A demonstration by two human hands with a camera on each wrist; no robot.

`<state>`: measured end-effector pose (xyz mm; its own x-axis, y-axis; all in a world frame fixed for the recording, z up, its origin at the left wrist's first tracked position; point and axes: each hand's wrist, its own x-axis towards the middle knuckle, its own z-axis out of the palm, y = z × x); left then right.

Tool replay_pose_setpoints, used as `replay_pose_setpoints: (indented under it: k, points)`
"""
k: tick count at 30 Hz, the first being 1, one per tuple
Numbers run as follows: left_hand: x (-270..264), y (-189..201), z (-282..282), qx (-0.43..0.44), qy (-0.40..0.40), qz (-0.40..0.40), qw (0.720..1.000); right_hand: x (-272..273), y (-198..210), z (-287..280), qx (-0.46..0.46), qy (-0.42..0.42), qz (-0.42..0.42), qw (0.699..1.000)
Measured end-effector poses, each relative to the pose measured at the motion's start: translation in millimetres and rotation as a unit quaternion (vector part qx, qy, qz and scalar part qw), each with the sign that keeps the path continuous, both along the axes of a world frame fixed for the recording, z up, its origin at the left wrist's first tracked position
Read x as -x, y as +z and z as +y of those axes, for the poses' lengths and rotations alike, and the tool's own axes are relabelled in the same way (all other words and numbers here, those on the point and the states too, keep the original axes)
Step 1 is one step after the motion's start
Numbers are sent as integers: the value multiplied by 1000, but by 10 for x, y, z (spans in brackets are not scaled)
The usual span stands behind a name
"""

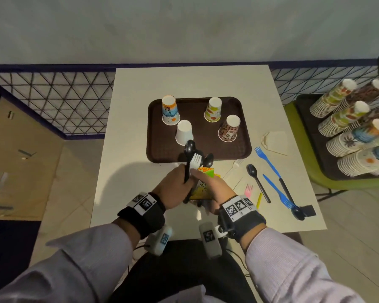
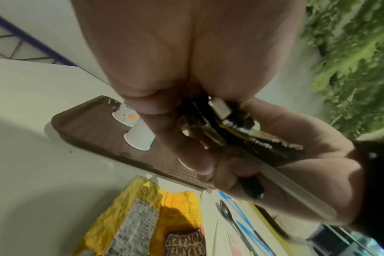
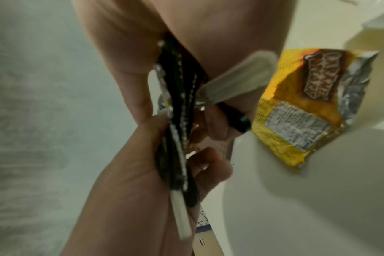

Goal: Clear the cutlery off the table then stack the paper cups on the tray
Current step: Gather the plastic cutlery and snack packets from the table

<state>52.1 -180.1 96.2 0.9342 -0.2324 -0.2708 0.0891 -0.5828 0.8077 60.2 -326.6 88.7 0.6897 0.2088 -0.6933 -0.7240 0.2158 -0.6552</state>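
Note:
My left hand (image 1: 179,182) grips a bundle of cutlery (image 1: 190,158) of black spoons, heads up, just in front of the brown tray (image 1: 206,149). My right hand (image 1: 202,178) meets it and pinches a white fork (image 1: 195,160) against the bundle (image 2: 208,124) (image 3: 180,138). Four paper cups stand upside down on the tray: a blue-orange one (image 1: 170,110), a white one (image 1: 184,132), a green one (image 1: 213,110) and a brown one (image 1: 229,129). Loose on the table to the right lie a blue fork (image 1: 267,159), a black spoon (image 1: 257,182), a pink fork (image 1: 248,190) and several more pieces.
A yellow snack packet (image 2: 129,216) (image 3: 296,107) lies on the table under my hands. A paper napkin (image 1: 274,139) sits right of the tray. Long stacks of cups (image 1: 354,127) fill a second tray on a green seat at the right. A cardboard box (image 1: 20,160) stands left.

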Motion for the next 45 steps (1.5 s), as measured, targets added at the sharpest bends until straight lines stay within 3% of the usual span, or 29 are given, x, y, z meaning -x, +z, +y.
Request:
replay_pose_setpoints:
  k: [7, 13, 20, 28, 31, 35, 40, 42, 45]
  points:
    - [12, -44, -351, -57, -74, 9, 996, 10, -134, -227, 70, 35, 46, 996]
    - [-12, -139, -608, -86, -56, 24, 994, -7, -42, -505, 93, -37, 49, 994]
    - [33, -159, -914, 23, 28, -5, 999, -131, -84, -852, 122, -62, 10, 991]
    - [22, -214, -1144, -30, 124, -74, 989, -220, -29, -1021, 200, 11, -61, 978]
    - [-16, -183, -1195, -34, 124, -95, 987, -247, -111, -1033, 208, 43, -96, 973]
    - [-47, -224, -1289, -51, 120, -127, 983, -295, -60, -1131, 179, 52, -80, 979]
    - [-70, -146, -1274, -31, 19, -83, 996, -415, -129, -1295, 157, 16, -63, 985]
    - [-65, -129, -1188, -14, 65, -60, 996, -438, -140, -1380, 159, -2, -66, 985]
    - [-115, -218, -921, -48, 214, -15, 975, -417, -203, -1521, 175, -21, -72, 982]
